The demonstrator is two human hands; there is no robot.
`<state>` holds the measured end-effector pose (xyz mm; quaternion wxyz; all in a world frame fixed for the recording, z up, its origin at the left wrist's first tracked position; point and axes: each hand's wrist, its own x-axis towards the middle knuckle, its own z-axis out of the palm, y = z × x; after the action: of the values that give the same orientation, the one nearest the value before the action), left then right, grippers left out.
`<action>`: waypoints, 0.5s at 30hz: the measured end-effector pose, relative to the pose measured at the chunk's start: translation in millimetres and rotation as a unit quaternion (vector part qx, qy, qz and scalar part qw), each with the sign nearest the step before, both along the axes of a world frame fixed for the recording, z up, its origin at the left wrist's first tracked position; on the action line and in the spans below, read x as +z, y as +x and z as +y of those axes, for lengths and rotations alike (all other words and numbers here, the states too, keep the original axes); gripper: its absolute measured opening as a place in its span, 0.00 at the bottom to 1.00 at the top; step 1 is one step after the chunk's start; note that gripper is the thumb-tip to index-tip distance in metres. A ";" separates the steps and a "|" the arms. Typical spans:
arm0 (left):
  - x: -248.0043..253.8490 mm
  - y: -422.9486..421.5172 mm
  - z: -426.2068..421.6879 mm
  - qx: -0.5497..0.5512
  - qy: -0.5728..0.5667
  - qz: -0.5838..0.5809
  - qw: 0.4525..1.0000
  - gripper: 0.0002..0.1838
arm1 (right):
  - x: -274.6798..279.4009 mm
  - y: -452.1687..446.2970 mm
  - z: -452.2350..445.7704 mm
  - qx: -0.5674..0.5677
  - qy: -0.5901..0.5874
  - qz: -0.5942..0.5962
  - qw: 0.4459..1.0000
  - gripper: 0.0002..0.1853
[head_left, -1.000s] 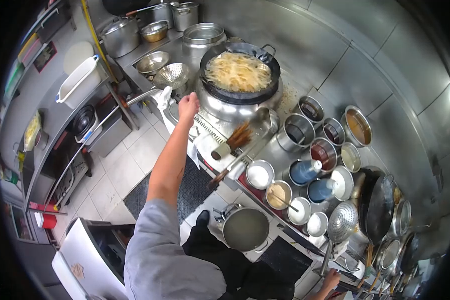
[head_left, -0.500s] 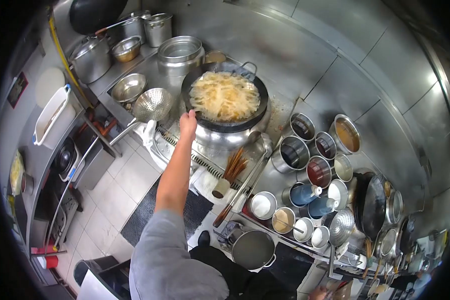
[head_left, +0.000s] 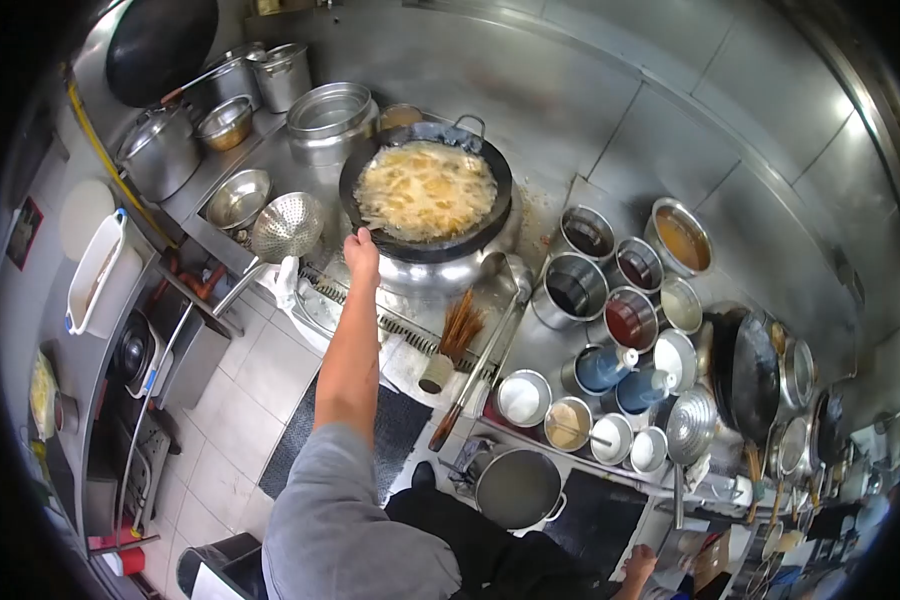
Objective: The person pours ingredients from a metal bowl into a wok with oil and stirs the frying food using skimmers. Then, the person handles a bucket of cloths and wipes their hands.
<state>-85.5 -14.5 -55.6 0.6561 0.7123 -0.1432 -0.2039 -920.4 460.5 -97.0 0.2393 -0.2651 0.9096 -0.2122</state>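
My left hand [head_left: 362, 256] is closed at the near-left rim of a black wok [head_left: 503, 205]; what its fingers hold is too small to make out. Pale golden pieces [head_left: 428, 190] bubble in oil inside the wok. Down at the lower right, my right hand [head_left: 640, 562] has its fingers curled in, and anything in it is hidden. A perforated strainer [head_left: 288, 227] rests left of the wok. Nearer me than the wok stand a bamboo brush [head_left: 460, 328] and a long-handled ladle [head_left: 510, 275].
Metal pots of sauces [head_left: 631, 317] and white seasonings [head_left: 519, 398] line the counter at right, with blue bottles [head_left: 600, 368]. Another wok [head_left: 753, 376] leans beyond them. A large pot [head_left: 518, 488] stands on the floor. A white bin [head_left: 107, 273] sits at left.
The view has swung, shifting the wok and counter leftward. My left hand has come from beside the wok to its near-left rim. My right hand, blurred half a second ago, shows more clearly.
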 end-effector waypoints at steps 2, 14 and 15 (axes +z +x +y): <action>20.6 -12.7 10.0 -0.002 0.014 0.027 1.000 0.19 | -0.6 -2.9 15.5 0.007 0.005 0.014 1.000 0.18; 27.8 -51.7 94.3 -0.069 -0.098 0.056 0.991 0.16 | -27.7 -60.8 64.9 -0.046 -0.001 -0.072 0.996 0.18; 39.2 -73.6 129.5 -0.071 -0.142 0.039 0.987 0.16 | -31.7 -65.8 75.2 -0.061 0.006 -0.090 0.994 0.18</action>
<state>-159.1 115.0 -16.4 0.7393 0.5918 -0.1951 -0.2551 -986.2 535.6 -128.7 0.3082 -0.1875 0.9001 -0.2443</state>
